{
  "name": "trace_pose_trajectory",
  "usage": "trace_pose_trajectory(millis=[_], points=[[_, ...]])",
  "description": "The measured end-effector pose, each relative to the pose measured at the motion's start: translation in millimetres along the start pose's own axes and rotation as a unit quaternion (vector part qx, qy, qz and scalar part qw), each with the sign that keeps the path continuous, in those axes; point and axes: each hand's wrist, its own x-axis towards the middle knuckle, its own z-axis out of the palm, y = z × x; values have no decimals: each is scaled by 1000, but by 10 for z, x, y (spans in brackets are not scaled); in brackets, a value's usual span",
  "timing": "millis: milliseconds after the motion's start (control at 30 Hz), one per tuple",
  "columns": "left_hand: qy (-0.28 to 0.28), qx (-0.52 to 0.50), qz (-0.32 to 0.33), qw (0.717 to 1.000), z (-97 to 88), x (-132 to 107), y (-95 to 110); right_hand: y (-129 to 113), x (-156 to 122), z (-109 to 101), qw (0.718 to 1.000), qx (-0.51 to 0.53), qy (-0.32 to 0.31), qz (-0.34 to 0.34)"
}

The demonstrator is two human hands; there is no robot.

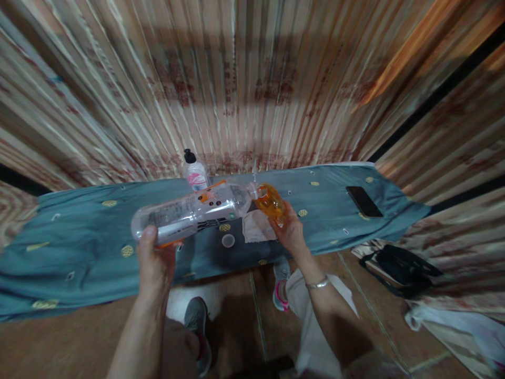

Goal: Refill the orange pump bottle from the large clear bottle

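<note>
My left hand [154, 258] is wrapped round the base end of a large clear plastic bottle [189, 216] with an orange and white label. The bottle lies almost level in the air, its neck pointing right and slightly up. My right hand [290, 231] grips a see-through orange cup [270, 202] from the right side. The bottle's open neck meets the cup's rim; whether it reaches inside, I cannot tell. No liquid can be made out in the bottle. Below them, a small round whitish cap [228, 240] and a pale cloth or tissue [258, 227] lie on the bench.
A blue-green cloth with yellow pineapples covers the long bench [90, 226]. A clear bottle with a black top [196, 176] stands at its back. To the right lies a dark phone [365, 201]. Striped curtains [236, 79] hang behind; a black bag [404, 268] sits on the right.
</note>
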Motion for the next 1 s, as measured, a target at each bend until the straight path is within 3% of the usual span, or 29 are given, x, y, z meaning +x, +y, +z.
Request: trace_pose_trajectory(millis=[1000], points=[[2,1,3,1000,-13,15,-21,43,-9,23,999,-22,10,-27]])
